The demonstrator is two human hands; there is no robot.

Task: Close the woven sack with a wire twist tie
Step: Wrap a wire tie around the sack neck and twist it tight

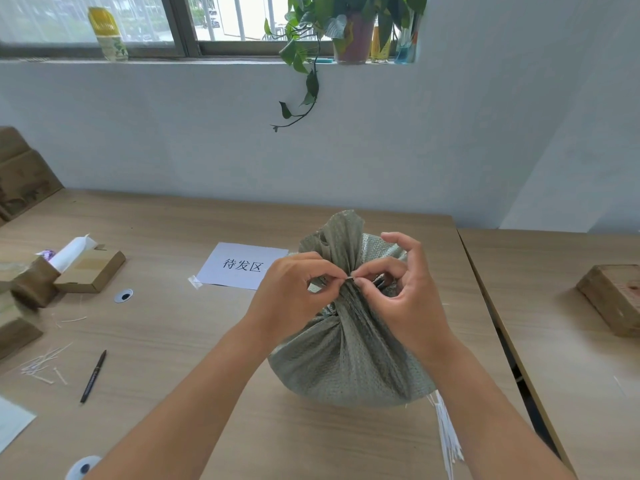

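Observation:
A grey-green woven sack (346, 358) stands full on the wooden table (173, 334), its mouth gathered into a neck with loose fabric fanning above. A thin white wire twist tie (350, 278) crosses the front of that neck. My left hand (294, 289) pinches the tie's left end between thumb and forefinger. From the other side my right hand (398, 289) pinches the right end, its other fingers spread over the sack. The two pinches nearly touch. How far the tie wraps around the neck is hidden.
A paper sheet with printed characters (242, 265) lies behind the sack. Left of it are open cardboard boxes (86, 271), loose white ties (43, 363), a black pen (93, 375) and tape rolls (123, 295). White ties (448, 438) lie by the sack. A wooden block (613, 296) sits right.

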